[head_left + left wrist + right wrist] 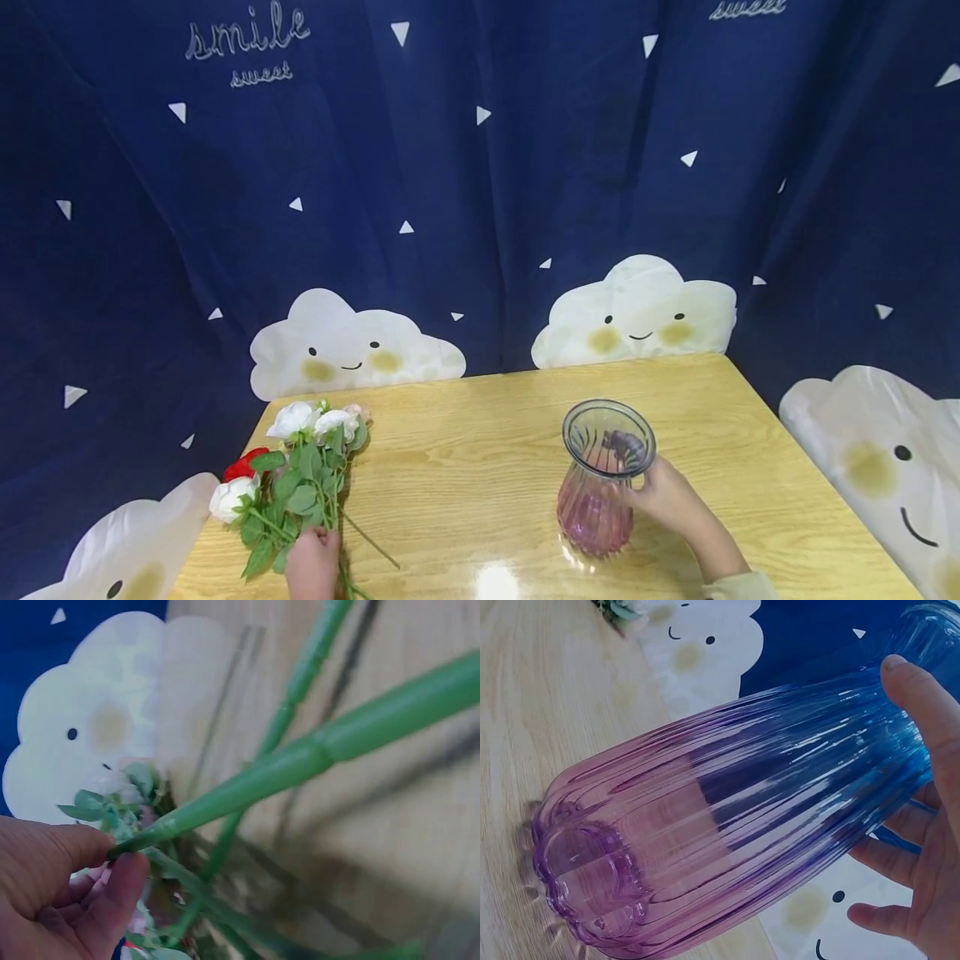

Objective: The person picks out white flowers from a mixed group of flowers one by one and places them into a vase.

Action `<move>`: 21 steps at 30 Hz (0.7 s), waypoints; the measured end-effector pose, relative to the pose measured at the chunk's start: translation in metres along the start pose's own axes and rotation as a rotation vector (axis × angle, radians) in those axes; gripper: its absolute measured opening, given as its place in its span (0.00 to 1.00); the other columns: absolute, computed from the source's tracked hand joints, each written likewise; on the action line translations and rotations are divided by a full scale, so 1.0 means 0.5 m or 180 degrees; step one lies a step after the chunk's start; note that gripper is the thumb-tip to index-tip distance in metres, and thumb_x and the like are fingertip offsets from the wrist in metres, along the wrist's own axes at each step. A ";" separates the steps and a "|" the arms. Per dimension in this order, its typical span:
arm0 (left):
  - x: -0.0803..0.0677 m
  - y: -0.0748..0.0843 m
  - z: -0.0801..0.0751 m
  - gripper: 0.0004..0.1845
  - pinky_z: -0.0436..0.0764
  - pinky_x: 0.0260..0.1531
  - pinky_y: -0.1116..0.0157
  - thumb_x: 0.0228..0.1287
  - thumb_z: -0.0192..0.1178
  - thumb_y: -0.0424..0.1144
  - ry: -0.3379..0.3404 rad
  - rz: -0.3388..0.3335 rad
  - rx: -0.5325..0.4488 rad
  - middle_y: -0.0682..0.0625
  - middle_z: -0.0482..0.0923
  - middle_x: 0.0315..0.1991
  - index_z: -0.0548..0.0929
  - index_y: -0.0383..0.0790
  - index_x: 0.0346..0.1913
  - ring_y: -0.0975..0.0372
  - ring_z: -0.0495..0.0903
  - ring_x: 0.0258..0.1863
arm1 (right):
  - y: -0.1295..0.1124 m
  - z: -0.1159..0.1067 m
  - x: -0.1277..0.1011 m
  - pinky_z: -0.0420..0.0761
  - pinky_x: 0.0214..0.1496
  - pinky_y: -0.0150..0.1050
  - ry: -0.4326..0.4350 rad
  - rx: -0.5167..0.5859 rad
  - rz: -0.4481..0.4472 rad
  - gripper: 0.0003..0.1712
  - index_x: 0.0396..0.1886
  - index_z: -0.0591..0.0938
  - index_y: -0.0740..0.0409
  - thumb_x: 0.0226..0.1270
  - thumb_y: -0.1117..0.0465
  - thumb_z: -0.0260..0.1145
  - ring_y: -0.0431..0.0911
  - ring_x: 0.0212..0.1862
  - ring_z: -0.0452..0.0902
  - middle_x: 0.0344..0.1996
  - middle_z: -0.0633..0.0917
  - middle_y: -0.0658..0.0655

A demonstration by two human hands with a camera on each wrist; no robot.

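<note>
My left hand pinches a green flower stem between thumb and fingertips. Around it on the table lies a bunch of artificial-looking flowers: white roses, a red rose and green leaves. On the right, a ribbed glass vase, pink at the base and blue at the neck, stands upright with its wide mouth up. My right hand grips its neck from the right side. In the right wrist view the thumb and fingers curl around the blue part of the vase.
The light wooden table lies between the flowers and the vase. A loose stem points from the bunch toward the table's middle. Behind and beside the table hangs a dark blue curtain with white clouds.
</note>
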State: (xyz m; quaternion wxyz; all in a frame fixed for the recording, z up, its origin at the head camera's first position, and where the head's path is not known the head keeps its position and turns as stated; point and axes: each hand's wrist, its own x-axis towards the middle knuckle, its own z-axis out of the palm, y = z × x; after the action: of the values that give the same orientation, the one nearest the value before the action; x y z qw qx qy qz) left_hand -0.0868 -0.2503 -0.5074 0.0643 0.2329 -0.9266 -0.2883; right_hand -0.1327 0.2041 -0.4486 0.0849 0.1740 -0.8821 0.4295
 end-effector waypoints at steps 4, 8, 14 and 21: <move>-0.008 0.016 -0.012 0.10 0.73 0.23 0.52 0.56 0.52 0.30 0.0298 0.0135 -0.0105 0.41 0.74 0.19 0.74 0.22 0.29 0.48 0.75 0.20 | 0.001 -0.001 -0.001 0.67 0.50 0.60 -0.0014 0.0025 0.0005 0.39 0.57 0.67 0.64 0.43 0.62 0.72 0.63 0.51 0.70 0.48 0.76 0.67; -0.007 0.037 -0.020 0.10 0.71 0.21 0.53 0.58 0.53 0.31 0.0600 0.0298 -0.0207 0.42 0.73 0.19 0.74 0.22 0.30 0.50 0.73 0.19 | 0.002 -0.001 -0.002 0.68 0.50 0.59 -0.0017 0.0014 0.0050 0.39 0.57 0.67 0.65 0.43 0.62 0.72 0.64 0.51 0.70 0.47 0.77 0.67; 0.002 0.079 -0.033 0.10 0.71 0.21 0.52 0.59 0.54 0.32 0.0814 0.0430 -0.0271 0.41 0.75 0.22 0.75 0.24 0.32 0.49 0.75 0.22 | -0.001 -0.002 0.000 0.68 0.50 0.59 -0.0016 -0.0003 0.0064 0.38 0.56 0.68 0.65 0.43 0.62 0.71 0.64 0.51 0.70 0.47 0.77 0.67; 0.012 0.138 -0.036 0.08 0.72 0.24 0.52 0.58 0.57 0.32 0.1062 0.0724 -0.0372 0.40 0.75 0.24 0.76 0.25 0.33 0.49 0.75 0.24 | -0.003 -0.002 0.000 0.67 0.51 0.59 -0.0064 0.0026 0.0060 0.38 0.57 0.67 0.65 0.43 0.63 0.71 0.63 0.51 0.70 0.48 0.76 0.67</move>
State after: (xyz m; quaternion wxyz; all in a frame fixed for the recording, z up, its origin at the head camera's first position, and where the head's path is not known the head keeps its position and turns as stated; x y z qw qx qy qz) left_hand -0.1147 -0.2122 -0.4538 0.2623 0.1671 -0.9051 -0.2899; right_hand -0.1319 0.2041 -0.4469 0.0713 0.1703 -0.8827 0.4321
